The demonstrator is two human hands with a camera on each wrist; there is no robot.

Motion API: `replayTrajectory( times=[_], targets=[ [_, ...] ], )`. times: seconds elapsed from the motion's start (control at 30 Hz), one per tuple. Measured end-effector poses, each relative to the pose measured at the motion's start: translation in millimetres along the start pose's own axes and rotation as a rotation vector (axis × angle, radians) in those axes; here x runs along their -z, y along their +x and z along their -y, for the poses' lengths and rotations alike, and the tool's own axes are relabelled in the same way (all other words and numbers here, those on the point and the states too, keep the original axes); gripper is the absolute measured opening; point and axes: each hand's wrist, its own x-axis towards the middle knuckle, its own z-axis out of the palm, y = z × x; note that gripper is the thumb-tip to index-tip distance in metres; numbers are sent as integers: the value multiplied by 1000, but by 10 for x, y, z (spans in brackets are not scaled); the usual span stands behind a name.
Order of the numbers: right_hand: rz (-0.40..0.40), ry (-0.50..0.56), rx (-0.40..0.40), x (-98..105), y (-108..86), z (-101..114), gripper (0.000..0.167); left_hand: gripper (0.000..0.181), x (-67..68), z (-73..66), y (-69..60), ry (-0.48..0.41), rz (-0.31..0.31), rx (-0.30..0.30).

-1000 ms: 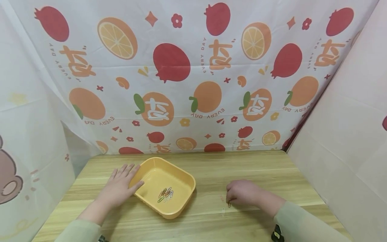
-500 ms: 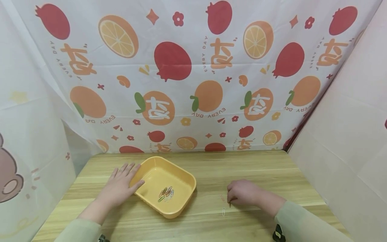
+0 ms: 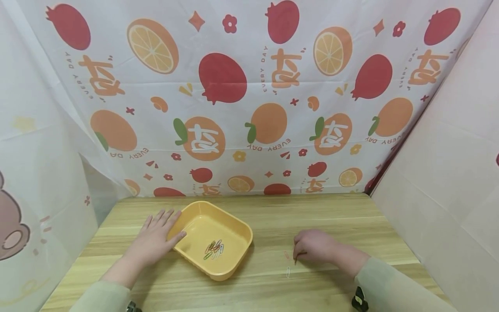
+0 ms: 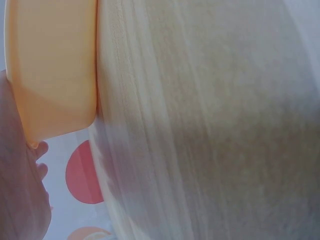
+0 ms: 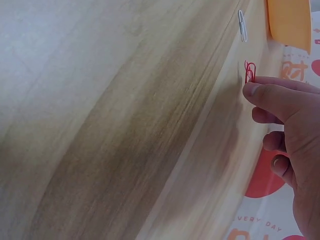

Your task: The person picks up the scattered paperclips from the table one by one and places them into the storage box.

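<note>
My right hand pinches a red paper clip between thumb and index finger, low over the table; its other fingers are loosely curled. On the table to its left lie a white paper clip and a pinkish-orange paper clip. With fingers spread and straight, my left hand rests against the left side of a yellow plastic tray, its thumb over the rim. Inside that tray lies a small pile of several coloured paper clips. The left wrist view shows the tray's outer wall beside the hand.
A light wood-grain table carries everything. Behind it hangs a white cloth printed with fruit, and pale cloth walls close off both sides.
My right hand has shifted slightly; the pinched clip, flat to the camera earlier, now shows as a thin upright sliver. The left hand and tray stay put.
</note>
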Motion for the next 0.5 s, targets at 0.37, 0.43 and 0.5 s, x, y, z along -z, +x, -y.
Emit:
replayTrajectory(
  times=[0.37, 0.43, 0.5],
  targets=[
    [-25, -7, -9, 132, 81, -23, 8, 78, 0, 6, 2, -3, 5, -3],
    [-41, -13, -3, 164, 113, -34, 8, 77, 3, 4, 0, -1, 2, -3],
    [-51, -13, -2, 204, 146, -45, 8, 77, 8, -7, -5, -4, -3, -7]
  ],
)
